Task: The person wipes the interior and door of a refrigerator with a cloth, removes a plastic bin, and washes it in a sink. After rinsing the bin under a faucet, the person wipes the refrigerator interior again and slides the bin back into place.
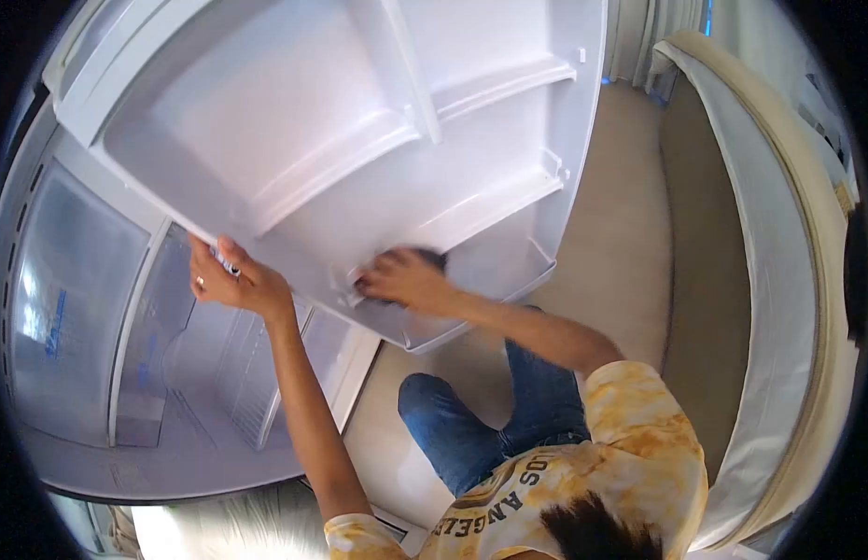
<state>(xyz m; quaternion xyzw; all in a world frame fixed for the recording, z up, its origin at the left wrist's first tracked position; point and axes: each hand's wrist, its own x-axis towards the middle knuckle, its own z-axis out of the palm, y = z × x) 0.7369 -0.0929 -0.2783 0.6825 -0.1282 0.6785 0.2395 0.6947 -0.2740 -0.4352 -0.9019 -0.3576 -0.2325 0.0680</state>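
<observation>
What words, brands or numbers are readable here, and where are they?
"LOS ANGELES": on the tie-dyed shirt, upside down, its last letters unclear.
Blue print on the clear panel inside the fridge: too blurred to read.
Marks beside the left hand: too small.

The door [331, 168] is white, the shirt [630, 448] mottled yellow, the jeans [453, 425] blue.

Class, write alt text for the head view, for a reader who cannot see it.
A person's right hand holds a dark, blurred item against the white inside of an open fridge door, while the left hand grips its edge. Blue jeans and a patterned shirt show below.
</observation>
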